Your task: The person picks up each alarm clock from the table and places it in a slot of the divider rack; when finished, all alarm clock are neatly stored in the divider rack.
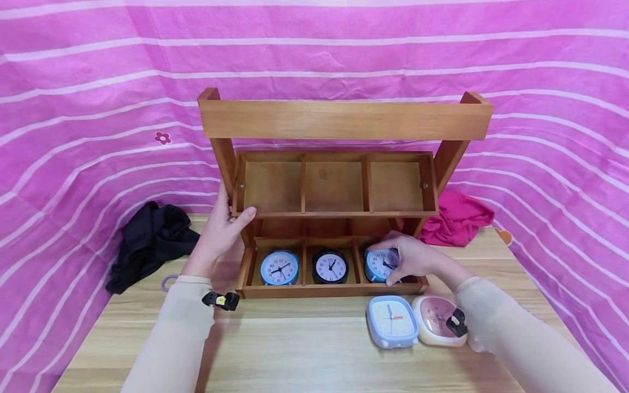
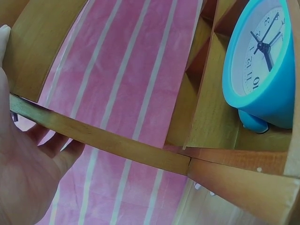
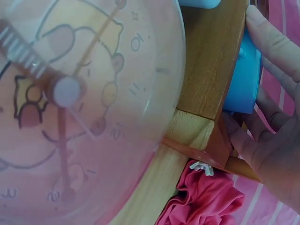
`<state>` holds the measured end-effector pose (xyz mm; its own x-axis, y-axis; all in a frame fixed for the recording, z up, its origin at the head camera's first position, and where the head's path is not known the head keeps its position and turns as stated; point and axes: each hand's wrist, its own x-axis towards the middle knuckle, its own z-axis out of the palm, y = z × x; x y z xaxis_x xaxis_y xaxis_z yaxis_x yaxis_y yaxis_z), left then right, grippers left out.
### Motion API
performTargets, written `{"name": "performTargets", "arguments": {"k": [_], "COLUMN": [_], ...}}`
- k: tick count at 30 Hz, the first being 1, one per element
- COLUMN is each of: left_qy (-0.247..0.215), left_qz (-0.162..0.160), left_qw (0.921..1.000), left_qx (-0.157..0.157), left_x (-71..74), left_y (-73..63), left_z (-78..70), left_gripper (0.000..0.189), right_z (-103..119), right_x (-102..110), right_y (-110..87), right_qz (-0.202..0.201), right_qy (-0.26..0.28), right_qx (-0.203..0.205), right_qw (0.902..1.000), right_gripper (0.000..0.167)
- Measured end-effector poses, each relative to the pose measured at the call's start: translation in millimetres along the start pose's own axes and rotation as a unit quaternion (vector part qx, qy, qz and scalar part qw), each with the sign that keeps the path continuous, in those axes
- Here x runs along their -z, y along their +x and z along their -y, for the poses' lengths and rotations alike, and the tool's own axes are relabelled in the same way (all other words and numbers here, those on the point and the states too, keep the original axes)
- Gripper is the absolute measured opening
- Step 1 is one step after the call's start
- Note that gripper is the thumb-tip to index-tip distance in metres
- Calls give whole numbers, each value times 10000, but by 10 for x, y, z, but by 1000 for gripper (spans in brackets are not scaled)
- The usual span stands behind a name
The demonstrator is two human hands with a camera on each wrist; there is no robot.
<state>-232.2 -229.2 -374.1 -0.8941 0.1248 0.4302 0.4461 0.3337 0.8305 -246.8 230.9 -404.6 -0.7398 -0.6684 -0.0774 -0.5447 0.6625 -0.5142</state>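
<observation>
A two-tier wooden rack (image 1: 346,121) with three compartments per tier stands on the table. My left hand (image 1: 216,233) grips its left side post at the upper tier's end, thumb in front and fingers behind the wood (image 2: 108,140). At the lower right compartment, my right hand (image 1: 417,256) holds a light-blue round alarm clock (image 1: 378,266), its fingers over the top and side and the thumb low at the front. The hand covers part of that clock's dial. Another blue alarm clock (image 1: 279,268) sits in the lower left compartment, and a black alarm clock (image 1: 331,267) in the middle one.
In front of the rack's right end lie a pale-blue square clock (image 1: 392,322) and a pink-faced clock (image 1: 437,321), side by side. Black cloth (image 1: 152,240) is heaped at the left, pink cloth (image 1: 459,218) at the right. A striped pink curtain (image 1: 324,60) hangs behind.
</observation>
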Motion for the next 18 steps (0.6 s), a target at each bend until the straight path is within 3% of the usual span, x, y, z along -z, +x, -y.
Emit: {"name": "performTargets", "arguments": {"k": [6, 11, 18], "left_qy": [-35, -89, -120], "left_qz": [4, 19, 24], "left_qw": [10000, 9999, 9999], "left_qx": [-26, -79, 86], "left_x": [-10, -8, -6], "left_y": [15, 18, 3], "left_z": [11, 14, -11], "left_gripper": [97, 97, 96], "right_z": [2, 24, 27], "right_x": [8, 18, 22], "right_y": [9, 16, 21], "right_qz": [203, 437, 473], "right_qy": [-49, 31, 18], "right_qx": [-5, -255, -329], "right_qw": [9998, 9987, 9983], "right_gripper": [73, 72, 72]}}
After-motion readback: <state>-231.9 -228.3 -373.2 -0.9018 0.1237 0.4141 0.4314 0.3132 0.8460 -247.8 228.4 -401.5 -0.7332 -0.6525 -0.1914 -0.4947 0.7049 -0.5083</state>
